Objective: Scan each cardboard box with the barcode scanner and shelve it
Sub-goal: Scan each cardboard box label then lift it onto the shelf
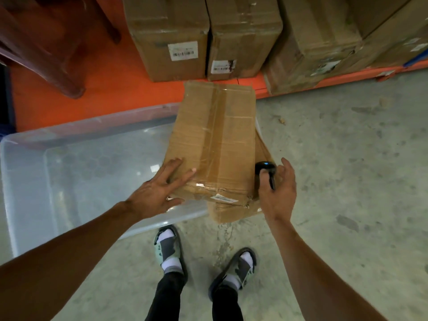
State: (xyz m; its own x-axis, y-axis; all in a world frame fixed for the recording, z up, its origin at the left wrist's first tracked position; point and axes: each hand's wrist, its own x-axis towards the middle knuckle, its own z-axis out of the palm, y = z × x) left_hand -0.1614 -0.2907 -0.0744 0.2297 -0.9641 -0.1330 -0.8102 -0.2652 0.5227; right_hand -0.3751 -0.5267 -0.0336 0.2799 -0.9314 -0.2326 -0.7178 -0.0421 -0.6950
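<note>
The left hand [159, 191] lies flat, fingers straight, on the near corner of a taped cardboard box [213, 144], while the right hand [276, 191] grips a black barcode scanner [265, 170] just beside it. The box tilts over the clear plastic bin [69, 172], below the orange shelf [104, 89] holding more boxes [171, 31].

Taped cardboard box [213, 144] tilts over clear bin's rim; black scanner [265, 169] beside it.
</note>
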